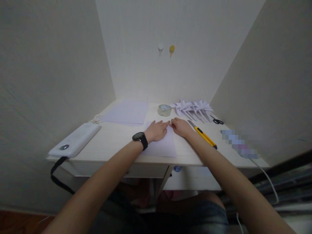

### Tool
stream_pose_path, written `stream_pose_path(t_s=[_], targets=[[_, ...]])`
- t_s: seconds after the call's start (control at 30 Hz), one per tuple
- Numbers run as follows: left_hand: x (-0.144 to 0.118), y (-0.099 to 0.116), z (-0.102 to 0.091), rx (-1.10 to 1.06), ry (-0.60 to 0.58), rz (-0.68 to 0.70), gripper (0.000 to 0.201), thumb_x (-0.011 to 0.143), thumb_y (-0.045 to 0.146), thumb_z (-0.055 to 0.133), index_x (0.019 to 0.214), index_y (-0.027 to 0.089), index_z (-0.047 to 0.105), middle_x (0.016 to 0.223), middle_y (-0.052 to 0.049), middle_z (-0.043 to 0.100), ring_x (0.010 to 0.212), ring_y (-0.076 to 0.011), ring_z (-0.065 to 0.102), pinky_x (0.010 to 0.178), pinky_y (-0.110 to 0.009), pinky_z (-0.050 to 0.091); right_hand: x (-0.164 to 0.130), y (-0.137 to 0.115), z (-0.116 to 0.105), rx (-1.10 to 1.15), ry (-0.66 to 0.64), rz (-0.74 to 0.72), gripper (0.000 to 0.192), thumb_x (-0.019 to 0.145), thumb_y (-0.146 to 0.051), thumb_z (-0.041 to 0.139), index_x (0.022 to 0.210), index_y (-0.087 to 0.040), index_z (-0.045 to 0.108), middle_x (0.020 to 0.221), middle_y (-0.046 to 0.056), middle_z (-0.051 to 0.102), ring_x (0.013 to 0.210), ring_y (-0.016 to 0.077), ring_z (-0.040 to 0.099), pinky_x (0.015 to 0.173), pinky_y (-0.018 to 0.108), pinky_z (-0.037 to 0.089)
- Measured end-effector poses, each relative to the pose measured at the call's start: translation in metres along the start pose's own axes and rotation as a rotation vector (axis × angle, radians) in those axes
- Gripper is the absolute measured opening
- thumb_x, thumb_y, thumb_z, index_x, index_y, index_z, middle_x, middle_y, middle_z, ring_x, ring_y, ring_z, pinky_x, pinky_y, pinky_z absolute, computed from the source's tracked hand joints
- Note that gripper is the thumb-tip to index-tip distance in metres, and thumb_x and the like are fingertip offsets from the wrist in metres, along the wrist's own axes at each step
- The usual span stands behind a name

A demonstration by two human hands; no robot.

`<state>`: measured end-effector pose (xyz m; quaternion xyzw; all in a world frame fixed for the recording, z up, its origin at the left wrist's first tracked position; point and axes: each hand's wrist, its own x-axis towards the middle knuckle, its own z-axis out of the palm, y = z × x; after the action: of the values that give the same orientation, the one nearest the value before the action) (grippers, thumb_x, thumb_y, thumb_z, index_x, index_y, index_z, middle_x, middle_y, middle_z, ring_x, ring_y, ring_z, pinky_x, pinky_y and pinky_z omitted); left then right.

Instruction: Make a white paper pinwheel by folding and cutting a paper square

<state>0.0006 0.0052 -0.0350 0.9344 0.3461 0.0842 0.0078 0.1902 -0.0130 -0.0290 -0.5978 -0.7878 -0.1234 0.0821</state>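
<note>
A pale lavender sheet of paper lies on the white desk in front of me. My left hand rests flat on it with fingers stretched out, and a black watch sits on that wrist. Close to the left fingertips, my right hand is closed in a pinch at the sheet's upper right edge. The fingers partly cover that edge, so any fold there is hard to make out. To the right of my right hand lies a yellow utility knife. A roll of clear tape stands just beyond both hands.
More lavender paper is stacked at the back left. Several folded paper pinwheels lie at the back right, beside black scissors. A white device with a black strap sits front left. A pixelated item with a cable lies right.
</note>
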Motion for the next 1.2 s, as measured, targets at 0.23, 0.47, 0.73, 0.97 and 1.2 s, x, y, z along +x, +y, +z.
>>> stream_pose_path(t_s=[0.23, 0.47, 0.73, 0.97, 1.2], targets=[[0.003, -0.003, 0.004, 0.047, 0.009, 0.035, 0.055, 0.101, 0.040, 0.020, 0.148, 0.024, 0.042, 0.157, -0.003, 0.038, 0.143, -0.0288, 0.033, 0.115, -0.056, 0.025, -0.026, -0.002, -0.019, -0.149, -0.091, -0.161, 0.026, 0.100, -0.027, 0.040, 0.111, -0.016, 0.060, 0.105, 0.013, 0.066, 0.094, 0.0237, 0.063, 0.073, 0.030, 0.039], [0.002, -0.001, 0.002, 0.045, 0.024, 0.056, 0.060, 0.099, 0.055, 0.024, 0.147, 0.024, 0.042, 0.155, -0.006, 0.040, 0.142, -0.0296, 0.034, 0.114, -0.055, 0.025, -0.062, -0.018, -0.041, -0.234, -0.109, -0.378, 0.020, 0.099, -0.020, 0.042, 0.109, -0.016, 0.059, 0.099, 0.011, 0.066, 0.089, 0.0223, 0.063, 0.068, 0.030, 0.037], [-0.002, 0.004, -0.002, 0.052, 0.035, 0.063, 0.070, 0.093, 0.068, 0.029, 0.146, 0.024, 0.042, 0.154, -0.009, 0.041, 0.140, -0.0332, 0.035, 0.112, -0.056, 0.024, -0.094, -0.028, -0.052, -0.304, -0.065, -0.581, 0.010, 0.096, -0.015, 0.050, 0.103, -0.015, 0.057, 0.094, 0.009, 0.064, 0.078, 0.0195, 0.059, 0.068, 0.030, 0.036], [-0.003, 0.005, -0.004, 0.049, 0.040, 0.065, 0.069, 0.094, 0.067, 0.029, 0.146, 0.025, 0.044, 0.155, -0.009, 0.041, 0.140, -0.0329, 0.036, 0.112, -0.054, 0.025, -0.122, -0.040, -0.066, -0.199, -0.124, -0.674, 0.013, 0.097, -0.017, 0.048, 0.099, -0.018, 0.061, 0.089, 0.008, 0.063, 0.080, 0.0204, 0.056, 0.067, 0.031, 0.036], [-0.001, 0.003, 0.000, 0.011, 0.033, 0.021, 0.068, 0.093, 0.067, 0.030, 0.147, 0.027, 0.042, 0.157, -0.009, 0.038, 0.143, -0.0328, 0.031, 0.114, -0.058, 0.020, -0.115, -0.047, -0.064, 0.417, -0.017, -0.156, 0.020, 0.096, -0.030, 0.048, 0.089, -0.020, 0.064, 0.091, 0.009, 0.068, 0.085, 0.0196, 0.061, 0.078, 0.032, 0.045]])
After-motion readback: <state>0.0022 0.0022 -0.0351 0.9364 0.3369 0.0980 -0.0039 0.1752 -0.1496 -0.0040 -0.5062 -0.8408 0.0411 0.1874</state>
